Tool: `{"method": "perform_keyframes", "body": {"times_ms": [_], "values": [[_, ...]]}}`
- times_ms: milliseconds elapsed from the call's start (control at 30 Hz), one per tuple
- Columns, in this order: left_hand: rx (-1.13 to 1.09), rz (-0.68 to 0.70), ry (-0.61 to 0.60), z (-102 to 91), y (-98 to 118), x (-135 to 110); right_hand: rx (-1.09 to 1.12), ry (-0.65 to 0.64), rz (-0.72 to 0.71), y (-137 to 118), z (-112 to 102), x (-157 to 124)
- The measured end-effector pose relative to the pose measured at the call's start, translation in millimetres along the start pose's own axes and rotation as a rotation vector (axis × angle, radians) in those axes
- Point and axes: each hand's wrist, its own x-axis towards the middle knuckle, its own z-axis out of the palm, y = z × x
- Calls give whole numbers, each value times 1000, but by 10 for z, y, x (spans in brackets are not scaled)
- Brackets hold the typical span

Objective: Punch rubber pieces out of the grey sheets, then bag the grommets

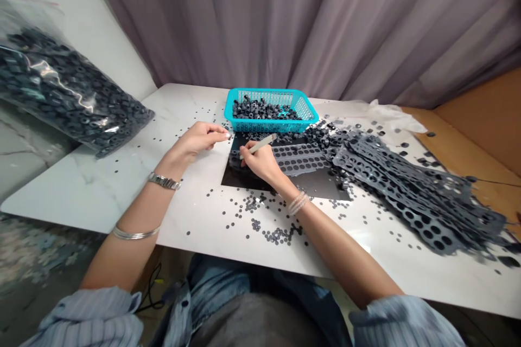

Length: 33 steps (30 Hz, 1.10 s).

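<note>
My right hand (pixel 260 161) is closed around a pale pen-shaped tool (pixel 262 144), its lower end hidden by the fingers. It rests over a dark grey perforated rubber sheet (pixel 303 158), which has rows of round holes and lies on a black mat (pixel 248 180). To the left, my left hand (pixel 199 139) hovers beside the mat's edge with thumb and fingertips pinched together. Anything in that pinch is too small to make out. Just beyond both hands stands a turquoise basket (pixel 271 126) holding many small black rubber pieces (pixel 260 108).
A pile of punched-out rubber sheets (pixel 407 190) covers the table's right side. Small black discs (pixel 279 236) are scattered across the white table (pixel 191 252). A clear bag (pixel 69 87) full of black pieces is at left. White plastic (pixel 393 115) lies beside a cardboard box (pixel 484 119).
</note>
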Motion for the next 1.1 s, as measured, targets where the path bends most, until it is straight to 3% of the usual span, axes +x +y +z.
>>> {"method": "perform_keyframes", "body": {"times_ms": [67,233,500,667,767,867,1100], "values": [[-160,-68,3,-20,-59,65,49,5,17,14,-4,-8],[-296,-118,-73,30,-176,154,186,49,76,97,2,-11],[-384,-135,-132,86,-123,97,320,118,73,143,-35,16],[-241,-54,-30,146,-175,118,265,132,-1,122,-79,9],[-70,36,92,171,-220,132,254,198,43,142,-88,17],[127,129,154,170,-200,105,273,182,72,156,-77,27],[467,277,46,170,-106,-8,184,30,9,171,4,56]]}}
